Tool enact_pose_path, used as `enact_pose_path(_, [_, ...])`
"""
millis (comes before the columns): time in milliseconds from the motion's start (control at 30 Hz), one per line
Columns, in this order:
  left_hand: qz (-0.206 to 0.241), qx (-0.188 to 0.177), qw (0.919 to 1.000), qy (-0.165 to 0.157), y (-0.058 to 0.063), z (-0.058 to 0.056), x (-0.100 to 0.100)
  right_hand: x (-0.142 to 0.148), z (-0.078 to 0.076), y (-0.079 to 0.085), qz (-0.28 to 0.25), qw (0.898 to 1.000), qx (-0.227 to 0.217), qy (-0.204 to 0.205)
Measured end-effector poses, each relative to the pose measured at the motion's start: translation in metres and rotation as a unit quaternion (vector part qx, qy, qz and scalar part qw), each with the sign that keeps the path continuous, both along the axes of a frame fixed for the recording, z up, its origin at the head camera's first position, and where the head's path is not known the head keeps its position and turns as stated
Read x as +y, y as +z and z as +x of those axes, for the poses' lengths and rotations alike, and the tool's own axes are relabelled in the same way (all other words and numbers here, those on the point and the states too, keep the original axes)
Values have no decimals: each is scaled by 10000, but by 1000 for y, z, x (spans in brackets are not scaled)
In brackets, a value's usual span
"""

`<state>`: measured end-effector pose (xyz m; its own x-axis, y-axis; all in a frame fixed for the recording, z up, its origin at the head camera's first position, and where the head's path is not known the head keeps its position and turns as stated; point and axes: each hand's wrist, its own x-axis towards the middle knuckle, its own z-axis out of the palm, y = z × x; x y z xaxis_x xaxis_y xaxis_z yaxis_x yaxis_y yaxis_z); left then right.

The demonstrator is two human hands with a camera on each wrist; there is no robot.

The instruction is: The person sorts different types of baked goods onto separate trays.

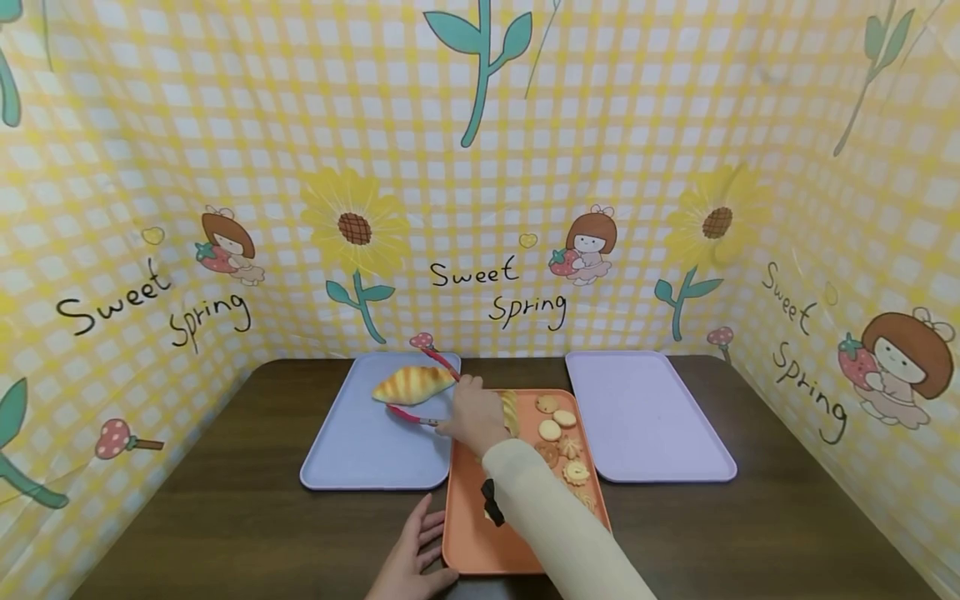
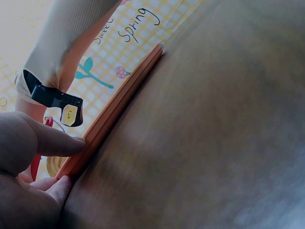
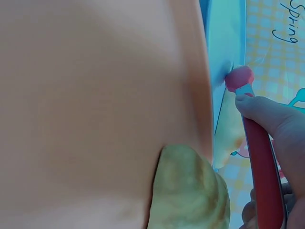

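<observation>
One croissant [image 1: 411,386] — between red tongs [image 1: 405,414] the right hand [image 1: 476,414] grips.

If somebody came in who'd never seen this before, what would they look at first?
Probably the bright yellow checked cloth around the table, with its big yellow flower on the left of the back wall. Next might come the striped bread on the blue tray, between the arms of red tongs in the right hand. Then the orange tray in the middle, with its cookies.
</observation>
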<state>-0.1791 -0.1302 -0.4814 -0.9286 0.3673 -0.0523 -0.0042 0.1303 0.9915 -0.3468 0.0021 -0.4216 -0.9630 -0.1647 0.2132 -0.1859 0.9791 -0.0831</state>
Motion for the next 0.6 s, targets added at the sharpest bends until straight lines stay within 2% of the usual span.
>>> enact_pose_path(200, [-11,-38,10000,62,0,-1,3,3,1,-1,-282,9994,172,88])
enact_pose_path(400, [35,141,9999,66,-1,-1,2,13,9,5,-999,9948,-70,186])
enact_pose_path(600, [45,137,9999,45,-1,0,2,28,13,10,-1385,9901,-92,208])
